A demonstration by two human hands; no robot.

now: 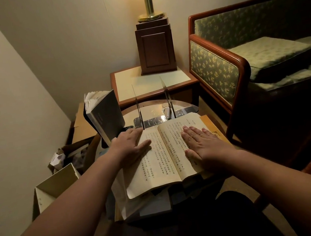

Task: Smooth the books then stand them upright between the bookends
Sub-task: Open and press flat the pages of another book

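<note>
An open book [163, 156] with yellowed pages of vertical print lies flat on a pile of other books and papers [146, 203]. My left hand [129, 146] presses flat on its left page. My right hand [200, 143] presses flat on the right page, fingers straight. Behind the book stand two clear bookends, the left bookend [139, 108] and the right bookend [168, 98], with nothing between them. A grey-covered book [106, 115] stands upright to the left of the left bookend, its page edges frayed.
The round table [180, 104] carries everything. Behind it a side table [183, 78] bears a wooden lamp base [156, 49]. An upholstered sofa [223, 68] stands on the right. Cardboard boxes [58, 183] with crumpled paper sit low on the left.
</note>
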